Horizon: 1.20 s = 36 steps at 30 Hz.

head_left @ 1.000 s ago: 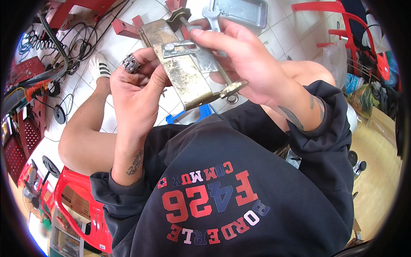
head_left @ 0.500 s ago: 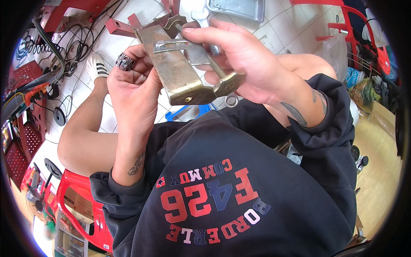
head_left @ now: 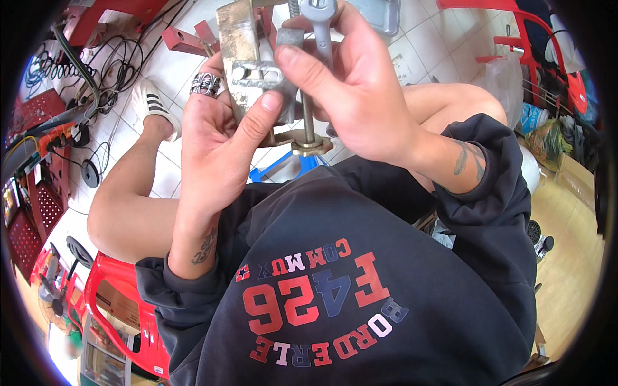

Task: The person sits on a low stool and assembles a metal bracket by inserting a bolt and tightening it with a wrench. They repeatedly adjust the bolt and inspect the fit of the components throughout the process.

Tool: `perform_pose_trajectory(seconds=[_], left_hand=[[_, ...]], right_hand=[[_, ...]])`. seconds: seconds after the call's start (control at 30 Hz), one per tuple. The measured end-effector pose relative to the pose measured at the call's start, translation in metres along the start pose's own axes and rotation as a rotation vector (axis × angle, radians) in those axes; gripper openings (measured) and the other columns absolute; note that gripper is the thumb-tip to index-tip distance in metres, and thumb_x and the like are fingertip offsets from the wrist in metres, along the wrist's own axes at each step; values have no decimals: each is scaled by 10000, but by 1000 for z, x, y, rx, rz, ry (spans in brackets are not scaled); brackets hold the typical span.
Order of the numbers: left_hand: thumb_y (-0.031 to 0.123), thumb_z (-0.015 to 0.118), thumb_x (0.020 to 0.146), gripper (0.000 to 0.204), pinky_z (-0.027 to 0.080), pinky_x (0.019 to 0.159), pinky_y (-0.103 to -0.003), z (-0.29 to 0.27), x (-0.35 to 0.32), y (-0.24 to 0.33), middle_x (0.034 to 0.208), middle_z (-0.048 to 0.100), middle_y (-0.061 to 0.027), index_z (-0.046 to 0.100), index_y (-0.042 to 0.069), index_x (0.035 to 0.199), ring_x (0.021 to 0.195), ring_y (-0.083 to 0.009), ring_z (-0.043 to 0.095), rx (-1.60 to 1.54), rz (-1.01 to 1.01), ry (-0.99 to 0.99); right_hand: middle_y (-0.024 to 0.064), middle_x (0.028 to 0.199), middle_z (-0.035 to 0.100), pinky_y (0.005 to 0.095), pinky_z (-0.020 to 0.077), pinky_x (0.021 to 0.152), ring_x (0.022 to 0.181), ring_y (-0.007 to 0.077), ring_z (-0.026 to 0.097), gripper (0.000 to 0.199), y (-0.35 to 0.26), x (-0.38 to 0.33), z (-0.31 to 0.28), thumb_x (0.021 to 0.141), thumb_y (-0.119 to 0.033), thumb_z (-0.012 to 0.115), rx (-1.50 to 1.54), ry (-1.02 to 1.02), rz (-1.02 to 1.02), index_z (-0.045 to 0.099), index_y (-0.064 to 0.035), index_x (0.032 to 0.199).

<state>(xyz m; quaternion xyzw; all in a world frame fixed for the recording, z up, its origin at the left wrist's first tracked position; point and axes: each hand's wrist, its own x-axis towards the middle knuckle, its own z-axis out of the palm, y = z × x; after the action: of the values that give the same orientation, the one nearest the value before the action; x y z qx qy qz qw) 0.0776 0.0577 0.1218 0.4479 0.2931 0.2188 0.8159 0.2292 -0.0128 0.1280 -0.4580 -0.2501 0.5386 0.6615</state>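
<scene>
Close in front of me I hold up a worn brass-coloured metal bracket [head_left: 239, 45] with a clamp piece and a threaded rod [head_left: 309, 122] ending in a round nut. My left hand [head_left: 215, 138], a silver ring on one finger, grips the bracket from the left with the thumb pressed on its front. My right hand [head_left: 351, 96] grips it from the right and also holds a grey spanner [head_left: 320, 19] upright against the rod. Both hands touch the part. My dark printed sweatshirt [head_left: 335, 283] fills the lower view.
White tiled floor [head_left: 418, 58] lies below. Black cables [head_left: 103, 71] and red crates [head_left: 32, 109] sit at the left. A red toolbox [head_left: 122, 302] is at the lower left, a red chair frame [head_left: 515, 32] at the upper right, a metal tray [head_left: 380, 13] at the top.
Both hands have raised the bracket and turned it more upright, closer to the camera. The spanner now stands against the rod at the top.
</scene>
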Motion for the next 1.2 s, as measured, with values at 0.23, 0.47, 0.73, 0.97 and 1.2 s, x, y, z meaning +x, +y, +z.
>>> perform_pose_trajectory(seconds=[0.23,0.47,0.73,0.97,1.2], left_hand=[[19,750,834,815,537,869,-302,-13,-3,1,1144,615,-128,227,-24,1458,1037,-185,635,115,73,-161],[-23,732,836,875,490,966,-348,-17,-1,2,1247,579,-159,159,-36,1498,1159,-205,582,95,-21,-172],[35,654,914,745,543,846,-311,-16,-5,4,1184,607,-109,200,6,1503,995,-176,642,-70,-62,-156],[34,659,909,823,504,945,-355,-10,-7,2,1325,506,-157,93,14,1506,1160,-210,571,-48,-85,-176],[26,656,909,801,446,1003,-354,-11,-4,-5,1307,516,-145,112,8,1497,1190,-211,544,6,-73,-205]], right_hand=[[52,1066,565,224,490,768,926,75,576,273,6,4,-3,992,-34,531,-9,-32,63,399,-3,1229],[48,1124,566,242,505,779,951,90,585,340,3,8,2,1007,-31,495,-57,-26,72,353,-7,1315],[-32,704,584,184,282,432,508,4,428,280,-7,2,-4,952,-340,659,134,33,385,655,-61,969],[10,881,665,198,493,533,665,50,609,337,-4,-5,-2,969,-382,611,183,-54,393,629,-77,1110],[44,1039,691,218,552,650,829,77,662,381,10,-4,8,986,-388,579,199,49,201,615,-47,1153]])
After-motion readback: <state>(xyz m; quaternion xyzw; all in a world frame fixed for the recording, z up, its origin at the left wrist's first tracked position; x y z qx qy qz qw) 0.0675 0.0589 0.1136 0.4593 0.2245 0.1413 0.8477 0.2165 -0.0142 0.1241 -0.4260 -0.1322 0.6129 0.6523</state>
